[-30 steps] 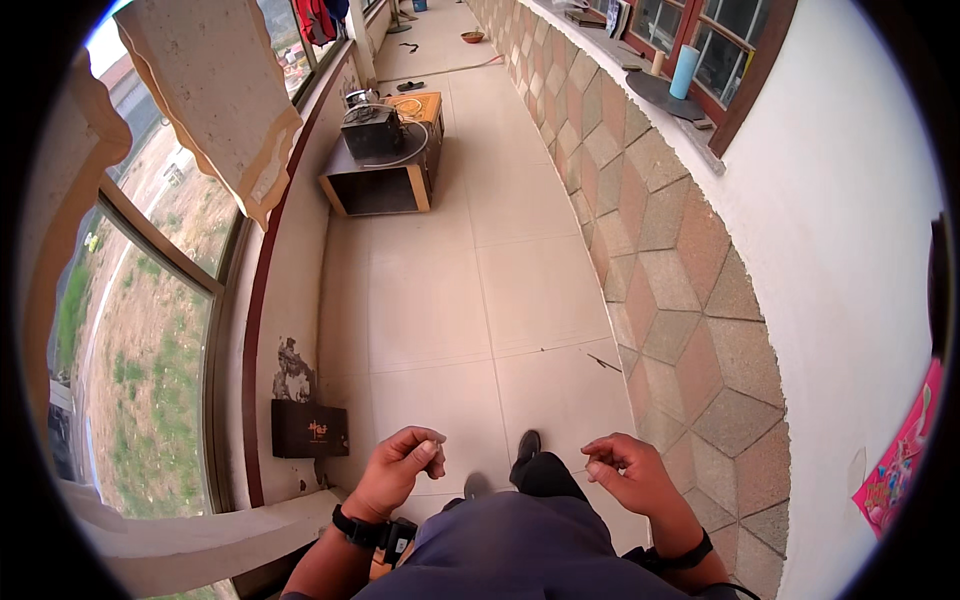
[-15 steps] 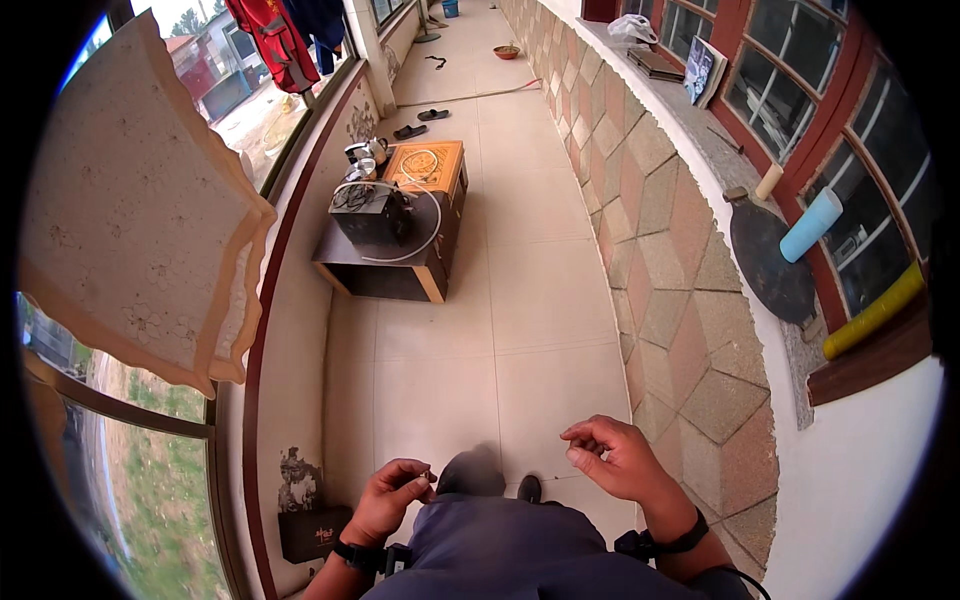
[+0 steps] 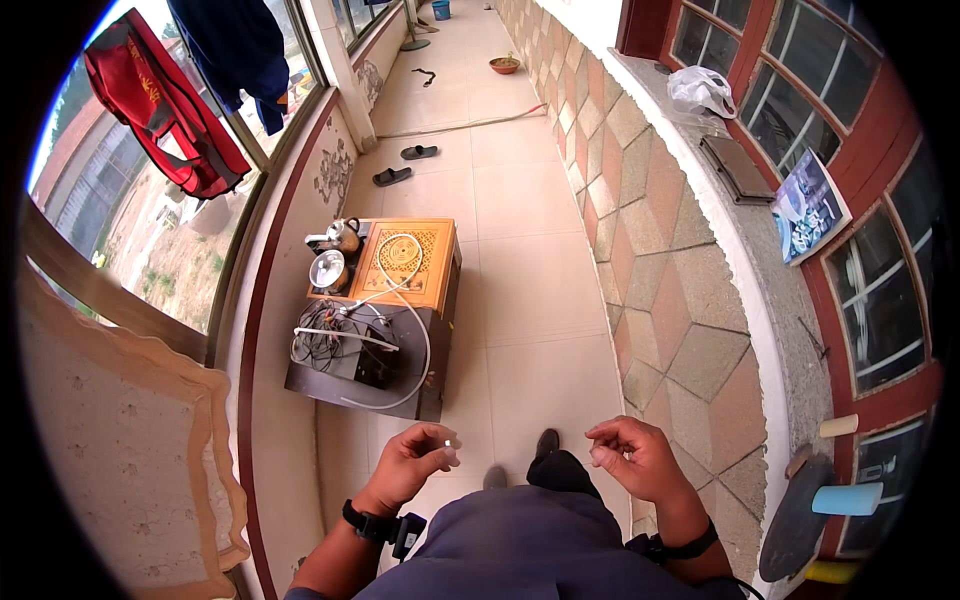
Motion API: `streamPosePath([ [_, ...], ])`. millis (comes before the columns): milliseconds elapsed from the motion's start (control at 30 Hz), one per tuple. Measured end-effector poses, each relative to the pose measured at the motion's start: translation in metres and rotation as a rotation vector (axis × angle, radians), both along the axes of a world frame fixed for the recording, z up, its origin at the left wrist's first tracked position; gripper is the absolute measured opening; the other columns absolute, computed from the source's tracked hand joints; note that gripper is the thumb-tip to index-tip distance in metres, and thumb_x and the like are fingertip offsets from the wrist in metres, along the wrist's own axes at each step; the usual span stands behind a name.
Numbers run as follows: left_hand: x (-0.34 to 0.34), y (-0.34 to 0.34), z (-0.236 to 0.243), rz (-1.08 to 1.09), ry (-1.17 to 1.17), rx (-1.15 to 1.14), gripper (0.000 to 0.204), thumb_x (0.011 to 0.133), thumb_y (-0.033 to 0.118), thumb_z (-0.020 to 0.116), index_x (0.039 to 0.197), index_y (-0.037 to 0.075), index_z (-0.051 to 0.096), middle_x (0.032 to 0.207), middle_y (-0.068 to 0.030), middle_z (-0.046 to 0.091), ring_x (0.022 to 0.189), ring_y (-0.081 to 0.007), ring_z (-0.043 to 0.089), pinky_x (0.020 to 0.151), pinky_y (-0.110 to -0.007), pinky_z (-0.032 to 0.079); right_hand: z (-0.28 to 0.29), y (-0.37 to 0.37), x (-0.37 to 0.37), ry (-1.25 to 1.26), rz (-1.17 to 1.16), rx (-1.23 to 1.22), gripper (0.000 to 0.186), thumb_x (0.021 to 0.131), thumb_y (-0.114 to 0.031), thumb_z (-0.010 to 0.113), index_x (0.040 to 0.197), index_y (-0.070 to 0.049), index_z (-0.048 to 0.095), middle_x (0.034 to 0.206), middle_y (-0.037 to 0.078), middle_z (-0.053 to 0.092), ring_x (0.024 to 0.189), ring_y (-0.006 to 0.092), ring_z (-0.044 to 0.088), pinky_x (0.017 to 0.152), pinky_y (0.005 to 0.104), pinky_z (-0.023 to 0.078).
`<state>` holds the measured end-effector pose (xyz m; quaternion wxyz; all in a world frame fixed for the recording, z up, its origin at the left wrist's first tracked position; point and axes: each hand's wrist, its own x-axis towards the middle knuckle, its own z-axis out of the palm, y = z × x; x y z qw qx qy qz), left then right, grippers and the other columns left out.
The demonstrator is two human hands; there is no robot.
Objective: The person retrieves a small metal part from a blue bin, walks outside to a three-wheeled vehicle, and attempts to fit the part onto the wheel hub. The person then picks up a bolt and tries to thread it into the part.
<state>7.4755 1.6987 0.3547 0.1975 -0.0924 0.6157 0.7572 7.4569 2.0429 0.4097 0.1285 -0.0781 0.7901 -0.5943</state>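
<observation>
My left hand is closed, with thumb and forefinger pinching a small white piece too small to name. Out in front of my body on the other side, my right hand is loosely curled, its thumb apart from the fingers and nothing visible in it. Both hands hang in the air and touch no furniture. Ahead of the left hand stands a low table with a carved orange wooden top panel. On it are a kettle, a lidded pot, and a black box with tangled cables and a white hose.
Dark slippers lie beyond the table, before a hose crossing the tiled floor. Along the right-hand sill are a plastic bag, a magazine and a blue cylinder. Red clothing and a curtain hang left.
I have moved forward along the corridor, so the table and sill things appear nearer. My left hand is slightly higher, still pinching; the right hand keeps its loose curl.
</observation>
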Motion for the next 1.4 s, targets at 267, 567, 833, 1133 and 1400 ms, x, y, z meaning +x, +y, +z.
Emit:
streamPosePath([
  [267, -0.308, 0.034, -0.023, 0.033, -0.036, 0.014, 0.017, 0.095, 0.006, 0.063, 0.111, 0.0, 0.062, 0.093, -0.0044, 0.066, 0.084, -0.0132, 0.064, 0.075, -0.028, 0.051, -0.038, 0.035, -0.314, 0.019, 0.009, 0.022, 0.018, 0.093, -0.009, 0.066, 0.108, 0.0, 0.067, 0.09, 0.005, 0.066, 0.079, 0.01, 0.066, 0.068, 0.0239, 0.051],
  [567, -0.555, 0.007, -0.019, 0.338, -0.178, 0.047, 0.02, 0.102, 0.017, 0.055, 0.108, -0.001, 0.062, 0.086, -0.0105, 0.066, 0.076, -0.0199, 0.063, 0.073, -0.032, 0.053, -0.007, -0.01, -0.69, 0.161, 0.238, -0.013, 0.019, 0.09, -0.008, 0.068, 0.108, -0.002, 0.068, 0.091, 0.006, 0.067, 0.076, 0.0106, 0.064, 0.065, 0.0236, 0.051],
  [833, -0.894, -0.021, -0.034, 0.177, -0.095, 0.049, 0.02, 0.103, 0.02, 0.055, 0.105, 0.001, 0.063, 0.081, -0.0059, 0.064, 0.075, -0.0164, 0.063, 0.071, -0.03, 0.051, -0.009, -0.034, -0.968, 0.098, 0.182, 0.085, 0.022, 0.089, -0.012, 0.07, 0.109, -0.002, 0.069, 0.091, 0.007, 0.068, 0.078, 0.0125, 0.066, 0.067, 0.0256, 0.053],
  [1133, -1.253, -0.035, -0.022, 0.06, -0.012, 0.004, 0.012, 0.091, 0.001, 0.066, 0.102, 0.002, 0.062, 0.098, -0.0101, 0.069, 0.087, -0.0172, 0.067, 0.073, -0.029, 0.053, -0.026, -0.044, -1.289, -0.063, 0.147, 0.044, 0.021, 0.09, -0.012, 0.069, 0.109, -0.002, 0.068, 0.092, 0.006, 0.068, 0.082, 0.0117, 0.065, 0.071, 0.026, 0.051],
  [1400, -1.48, -0.071, -0.021, 0.223, -0.091, -0.017, 0.007, 0.09, 0.0, 0.068, 0.094, 0.002, 0.062, 0.104, -0.0137, 0.071, 0.087, -0.0165, 0.069, 0.076, -0.028, 0.055, -0.018, -0.104, -1.605, 0.052, 0.34, 0.069, 0.022, 0.091, -0.016, 0.07, 0.11, -0.005, 0.069, 0.091, 0.006, 0.067, 0.079, 0.0134, 0.065, 0.068, 0.0271, 0.051],
])
